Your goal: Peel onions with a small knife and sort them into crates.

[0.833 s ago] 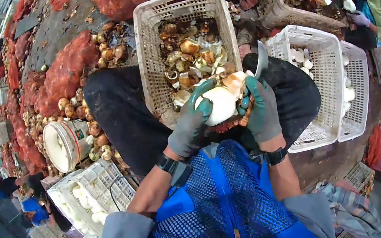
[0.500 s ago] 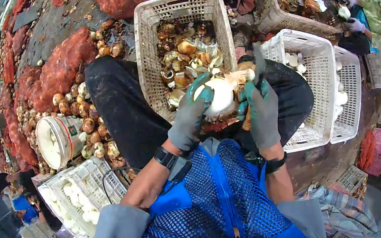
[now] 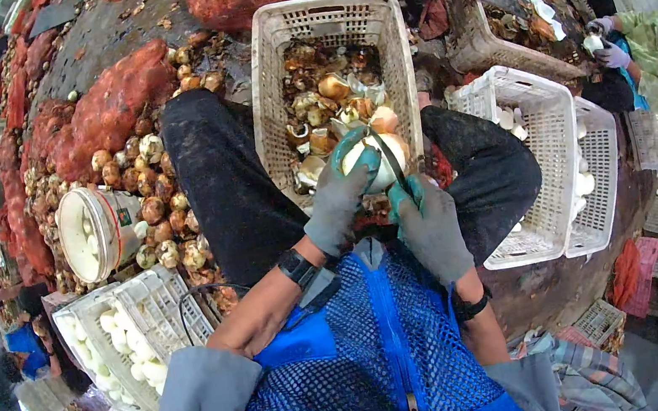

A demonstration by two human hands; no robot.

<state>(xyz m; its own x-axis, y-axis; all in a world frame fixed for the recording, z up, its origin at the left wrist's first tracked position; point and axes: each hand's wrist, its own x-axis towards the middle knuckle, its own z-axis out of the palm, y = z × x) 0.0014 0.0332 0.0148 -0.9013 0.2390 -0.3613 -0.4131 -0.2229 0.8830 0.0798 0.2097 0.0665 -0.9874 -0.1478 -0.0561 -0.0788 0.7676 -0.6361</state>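
Observation:
Between my knees, just above the near end of a peel-filled crate (image 3: 264,88), a mostly white onion (image 3: 397,148) rests in my left hand (image 3: 337,200). The gloved fingers of that hand curl round its left side. My right hand (image 3: 433,228), also in a grey and green glove, is closed on a knife whose handle is mostly hidden. The dark narrow blade (image 3: 389,152) crosses the front of the onion, pointing up and slightly left. Brown and pale onion skins (image 3: 319,113) lie in the crate beyond my hands.
White crates (image 3: 554,146) with peeled onions stand at my right. At my left are unpeeled onions (image 3: 147,182), a white bucket (image 3: 101,231) and another crate of peeled onions (image 3: 139,344). Red mesh sacks (image 3: 122,100) lie farther off. A co-worker's gloved hands (image 3: 610,48) hold something white.
My right hand has moved left and turned, bringing the blade from beside the onion to across it. The loose skin at the onion's right side no longer hangs there.

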